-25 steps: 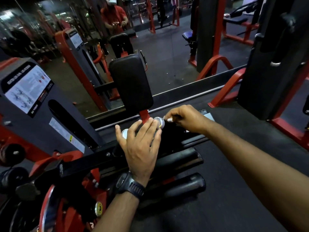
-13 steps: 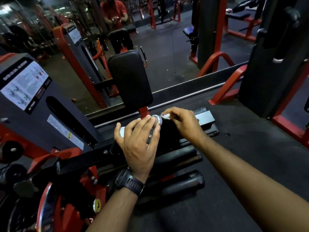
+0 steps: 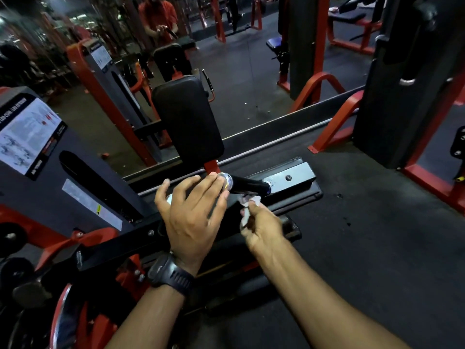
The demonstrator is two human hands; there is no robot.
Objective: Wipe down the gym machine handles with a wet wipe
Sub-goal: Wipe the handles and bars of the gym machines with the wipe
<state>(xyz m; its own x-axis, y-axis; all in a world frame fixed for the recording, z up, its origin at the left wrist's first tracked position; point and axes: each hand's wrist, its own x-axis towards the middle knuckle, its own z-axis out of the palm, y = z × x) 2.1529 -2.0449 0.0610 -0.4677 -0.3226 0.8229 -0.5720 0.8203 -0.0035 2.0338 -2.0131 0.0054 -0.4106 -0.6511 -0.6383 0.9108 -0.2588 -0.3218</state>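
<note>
A black machine handle [image 3: 247,185] with a chrome end cap [image 3: 225,180] sticks out from a steel bracket [image 3: 292,178] in the middle of the head view. My left hand [image 3: 192,217], with a black watch on the wrist, hovers over the handle's capped end with fingers spread and relaxed, its fingertips at the cap. My right hand [image 3: 261,229] is just below the handle and pinches a crumpled white wet wipe [image 3: 247,201], which is off the handle.
A black back pad [image 3: 186,122] on a red post stands behind the handle. A grey weight-stack cover with an instruction label [image 3: 27,137] is at left. Red frames [image 3: 332,122] and a black column [image 3: 402,91] stand at right. A mirror behind reflects a person.
My right hand has drawn the wipe off the handle, toward me and down, uncovering the black grip. My left hand has stayed over the capped end, with its fingers a little more spread.
</note>
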